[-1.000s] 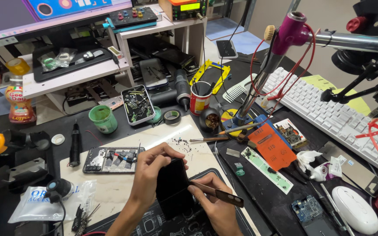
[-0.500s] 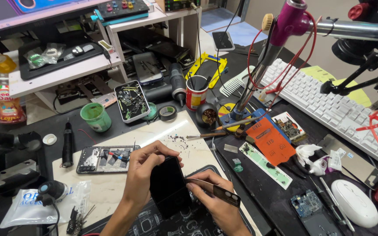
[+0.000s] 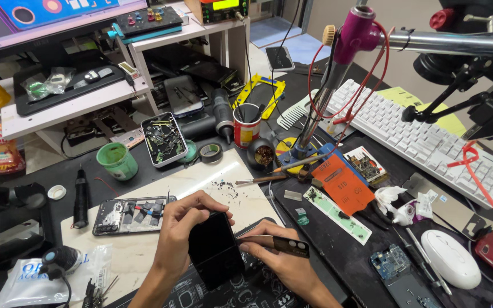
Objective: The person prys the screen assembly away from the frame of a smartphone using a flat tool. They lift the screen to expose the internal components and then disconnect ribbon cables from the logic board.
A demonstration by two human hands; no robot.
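My left hand [image 3: 182, 228] grips a black phone panel [image 3: 215, 256], holding it tilted upright over the dark mat [image 3: 212, 294] at the front of the bench. My right hand [image 3: 278, 262] holds a thin dark flat tool [image 3: 285, 245] whose tip meets the panel's right edge. An opened phone [image 3: 129, 214] with its insides showing lies flat on the pale board [image 3: 201, 179] just left of my left hand.
A green cup [image 3: 117, 161], a parts tray [image 3: 164, 138], a tape roll [image 3: 210, 152] and a red tin of tools [image 3: 246, 125] stand behind. On the right are an orange card [image 3: 342, 183], circuit boards [image 3: 392, 262], a white mouse [image 3: 451, 258] and a keyboard [image 3: 423, 140]. A stand's pole [image 3: 332, 85] rises mid-bench.
Both hands stay on the black panel and the tool keeps to its right edge. The view has drifted slightly, so the bench sits a little differently in frame.
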